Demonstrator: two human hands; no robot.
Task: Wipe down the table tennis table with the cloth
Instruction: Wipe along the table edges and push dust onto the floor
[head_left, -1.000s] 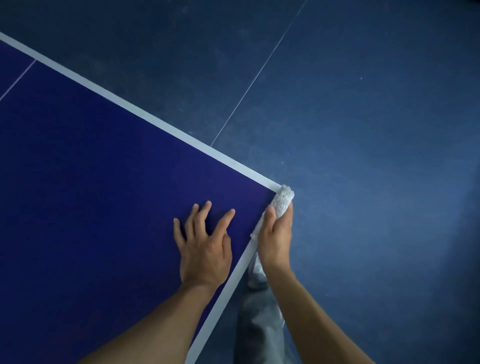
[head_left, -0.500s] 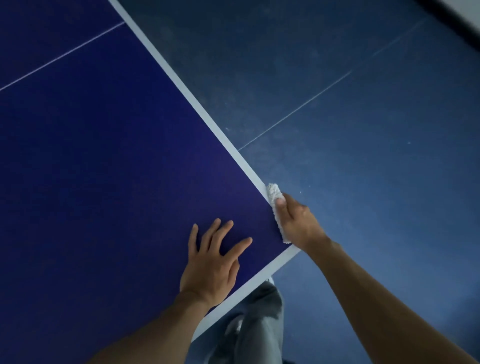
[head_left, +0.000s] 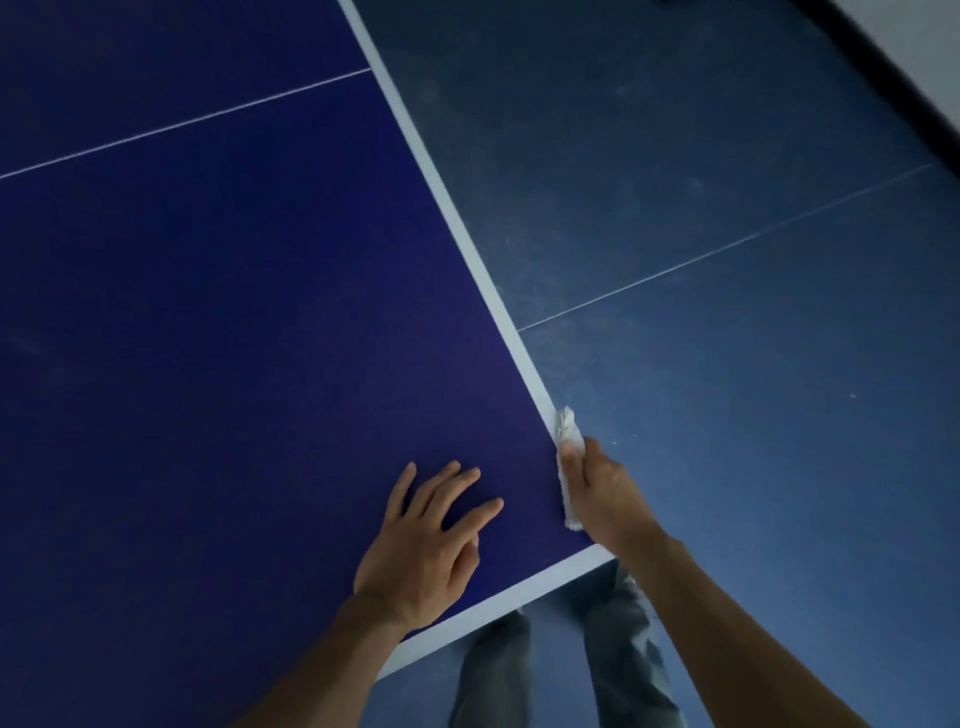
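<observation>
So the person is working the side edge of the table (head_left: 234, 312) right by the near corner, with the cloth (head_left: 566, 457) folded into a narrow strip and sitting on the white border line (head_left: 457, 208) down at about 4 o'clock in the view. If I'm doing this step, I'm keeping the cloth pinched over the rim so it's catching both the top of the line and the side face, and I'm running it in one long even pull toward 12 o'clock along the edge instead of scrubbing in little dabs. Keeping steady downward pressure matters here, since a loose strip is probably just going to skate over the dust. The right hand (head_left: 597, 493) is closing around the cloth, thumb lying on top along the table side and the other fingers curling over the outside of the edge, so it's a snug pinch rather than a fist; I can't tell what the fingers underneath are touching. A bit of cloth is sticking out past the thumb tip toward 12. The left hand (head_left: 421, 551) is lying flat on the blue top at about 6 o'clock, fingers spread wide and holding nothing, looking like it's just bracing the body while leaning over.
</observation>
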